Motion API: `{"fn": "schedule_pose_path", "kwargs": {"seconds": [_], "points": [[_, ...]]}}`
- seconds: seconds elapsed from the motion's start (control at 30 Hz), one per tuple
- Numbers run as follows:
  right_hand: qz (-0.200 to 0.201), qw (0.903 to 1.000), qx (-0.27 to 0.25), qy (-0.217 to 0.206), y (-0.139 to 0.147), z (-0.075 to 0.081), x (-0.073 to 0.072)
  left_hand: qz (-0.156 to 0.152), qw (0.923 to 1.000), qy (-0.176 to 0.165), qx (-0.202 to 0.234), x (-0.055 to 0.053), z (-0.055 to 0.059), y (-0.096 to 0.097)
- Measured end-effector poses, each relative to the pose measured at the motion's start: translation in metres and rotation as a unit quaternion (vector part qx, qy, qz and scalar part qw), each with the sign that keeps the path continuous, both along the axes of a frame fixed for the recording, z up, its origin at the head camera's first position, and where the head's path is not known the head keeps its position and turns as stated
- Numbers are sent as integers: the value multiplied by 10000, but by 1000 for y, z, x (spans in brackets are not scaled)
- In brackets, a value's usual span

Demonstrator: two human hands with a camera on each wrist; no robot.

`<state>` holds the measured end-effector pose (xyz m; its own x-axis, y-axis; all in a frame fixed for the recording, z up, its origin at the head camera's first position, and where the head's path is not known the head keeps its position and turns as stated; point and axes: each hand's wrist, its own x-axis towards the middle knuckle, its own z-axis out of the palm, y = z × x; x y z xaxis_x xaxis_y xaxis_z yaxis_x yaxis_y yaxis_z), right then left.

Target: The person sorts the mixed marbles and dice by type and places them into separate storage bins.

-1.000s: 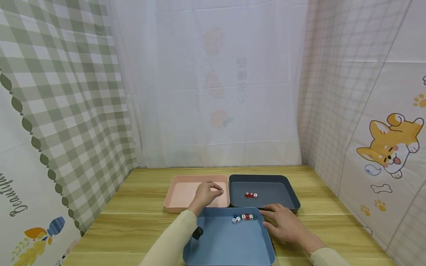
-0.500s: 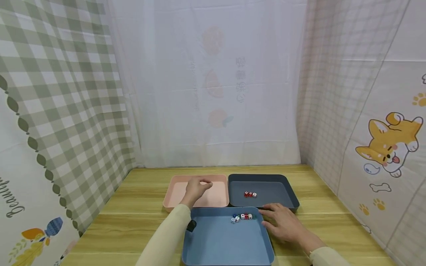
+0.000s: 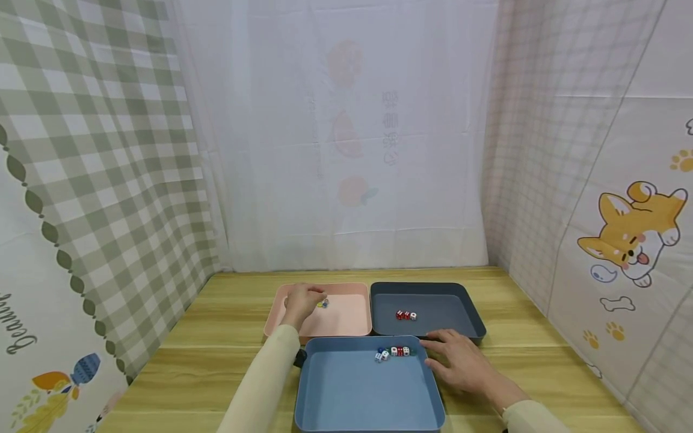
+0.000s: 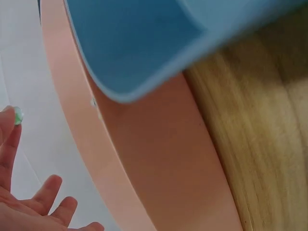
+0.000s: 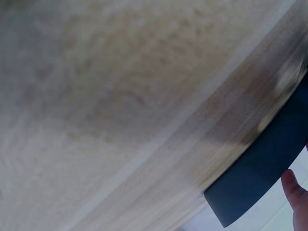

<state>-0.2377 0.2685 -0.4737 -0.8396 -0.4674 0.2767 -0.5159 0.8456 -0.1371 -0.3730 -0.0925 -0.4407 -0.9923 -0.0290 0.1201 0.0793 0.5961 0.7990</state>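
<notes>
My left hand [image 3: 301, 303] is over the pink tray [image 3: 346, 328], thumb and index finger pinching a small round green-and-clear glass marble [image 4: 18, 115]. Its other fingers spread loosely in the left wrist view. Small yellow and bluish pieces [image 3: 323, 304], perhaps marbles too, lie in that tray beside the fingertips. At the right rim of the blue tray [image 3: 368, 403] my right hand [image 3: 460, 361] rests with relaxed fingers, holding nothing. Inside the blue tray, near its back wall, sit several white and red dice [image 3: 400, 351] with small blue and green pieces.
A dark navy tray [image 3: 449, 310] stands back right, touching the pink one, with several red and white dice [image 3: 406, 315] in it. All three trays stand close together on a wooden table [image 3: 216, 337]. Cloth curtains [image 3: 352, 252] hang around the back and sides.
My left hand has moved left over the pink tray, bringing the yellow and bluish pieces into view. The right hand has stayed in place.
</notes>
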Motion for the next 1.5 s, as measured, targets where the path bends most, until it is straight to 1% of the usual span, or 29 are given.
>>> {"fn": "schedule_pose_path", "kwargs": {"seconds": [0.1, 0.2, 0.37, 0.5, 0.6, 0.77, 1.0, 1.1, 1.23, 1.3, 1.37, 1.5], "points": [[8, 10000, -9, -34, 0, 0, 0, 103, 9999, -18, 26, -3, -2, -3], [22, 10000, -5, -40, 0, 0, 0, 171, 9998, 27, -22, -3, -5, -7], [9, 10000, -4, -17, 1, -1, 0, 172, 9996, 145, -160, -1, -8, -11], [-26, 10000, -1, -14, 1, -1, 0, 175, 9994, 219, -217, -2, -10, -12], [-32, 10000, 7, -27, 1, -1, 0, 138, 9992, 222, -316, -4, -12, -13], [-26, 10000, -2, -38, 1, -2, 0, 3, 9991, 117, -400, -6, -15, -14], [-12, 10000, -28, 9, 0, -2, 0, -90, 9986, 118, -511, -4, -14, -16], [-13, 10000, -21, -4, 0, -1, 0, -340, 9982, 92, -488, -1, -13, -16], [-19, 10000, -27, -33, 0, -1, 0, -947, 9937, 65, -603, 1, -14, -16], [-21, 10000, -25, -32, 0, -1, 0, -1299, 9887, 100, -747, 2, -16, -17], [-24, 10000, -15, -28, 0, -1, 0, -1575, 9836, 96, -872, 3, -17, -17], [-6, 10000, -5, -7, 1, -1, 0, -2069, 9702, 287, -1227, 8, -19, -21]]}}
